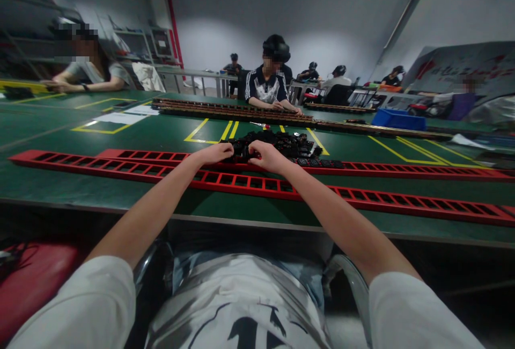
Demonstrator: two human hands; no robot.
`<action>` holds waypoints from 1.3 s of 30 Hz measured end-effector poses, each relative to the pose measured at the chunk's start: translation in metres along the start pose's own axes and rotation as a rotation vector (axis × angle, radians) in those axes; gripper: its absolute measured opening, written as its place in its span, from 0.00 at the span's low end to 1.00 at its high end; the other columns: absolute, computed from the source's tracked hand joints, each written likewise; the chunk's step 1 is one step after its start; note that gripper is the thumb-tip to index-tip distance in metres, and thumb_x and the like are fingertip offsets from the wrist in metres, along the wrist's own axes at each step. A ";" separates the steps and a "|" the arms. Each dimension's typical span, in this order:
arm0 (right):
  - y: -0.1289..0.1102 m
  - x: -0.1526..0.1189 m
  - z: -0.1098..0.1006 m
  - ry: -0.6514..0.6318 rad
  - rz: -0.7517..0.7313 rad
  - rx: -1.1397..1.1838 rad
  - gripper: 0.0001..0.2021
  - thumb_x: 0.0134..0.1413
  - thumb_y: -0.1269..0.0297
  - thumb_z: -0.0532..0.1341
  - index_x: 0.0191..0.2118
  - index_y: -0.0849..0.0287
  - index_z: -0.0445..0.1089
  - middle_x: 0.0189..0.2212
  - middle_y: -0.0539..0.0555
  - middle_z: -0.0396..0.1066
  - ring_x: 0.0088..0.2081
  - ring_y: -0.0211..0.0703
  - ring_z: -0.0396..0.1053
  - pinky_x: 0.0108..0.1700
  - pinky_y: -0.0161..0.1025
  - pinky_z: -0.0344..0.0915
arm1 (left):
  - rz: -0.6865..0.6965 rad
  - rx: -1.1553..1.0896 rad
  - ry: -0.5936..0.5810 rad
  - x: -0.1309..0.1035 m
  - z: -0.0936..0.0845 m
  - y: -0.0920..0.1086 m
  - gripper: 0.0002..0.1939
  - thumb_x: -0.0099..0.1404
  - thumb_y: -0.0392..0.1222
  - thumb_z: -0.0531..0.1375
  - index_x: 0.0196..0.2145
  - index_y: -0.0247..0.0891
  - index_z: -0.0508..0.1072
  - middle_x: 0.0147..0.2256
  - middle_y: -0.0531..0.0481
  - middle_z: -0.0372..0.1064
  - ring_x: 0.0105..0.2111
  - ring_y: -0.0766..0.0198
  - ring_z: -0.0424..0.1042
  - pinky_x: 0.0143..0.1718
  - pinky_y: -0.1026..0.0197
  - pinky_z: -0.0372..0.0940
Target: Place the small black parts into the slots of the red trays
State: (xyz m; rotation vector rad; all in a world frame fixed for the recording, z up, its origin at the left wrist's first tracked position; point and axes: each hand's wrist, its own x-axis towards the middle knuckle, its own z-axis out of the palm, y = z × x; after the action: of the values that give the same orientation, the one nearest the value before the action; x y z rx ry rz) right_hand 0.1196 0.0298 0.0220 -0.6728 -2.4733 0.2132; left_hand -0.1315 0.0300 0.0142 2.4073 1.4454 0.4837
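My left hand and my right hand are close together over the rear red slotted rail, each with its fingers closed on a small black part between them. Just behind them lies a pile of black parts on the green table. Several square black pieces sit in a row in the rear red rail, right of my right hand. Nearer to me runs the front red rail, crossed by both my forearms. The exact shape of the held part is too small to tell.
Long brown rails lie across the table behind the pile. A blue bin stands at the back right, white papers at the back left. One person works opposite; another sits at the left.
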 end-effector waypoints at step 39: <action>-0.012 0.002 0.008 -0.154 0.016 -0.203 0.14 0.65 0.69 0.60 0.54 0.58 0.72 0.51 0.60 0.75 0.52 0.50 0.72 0.54 0.45 0.65 | 0.020 -0.013 -0.004 0.004 0.005 -0.011 0.14 0.65 0.51 0.50 0.34 0.39 0.69 0.35 0.48 0.71 0.37 0.58 0.69 0.41 0.59 0.63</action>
State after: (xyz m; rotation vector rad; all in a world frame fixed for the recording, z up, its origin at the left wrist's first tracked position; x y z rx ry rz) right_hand 0.1090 0.0205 0.0200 -0.7865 -2.6617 0.0201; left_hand -0.1362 0.0379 0.0057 2.4134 1.4136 0.4908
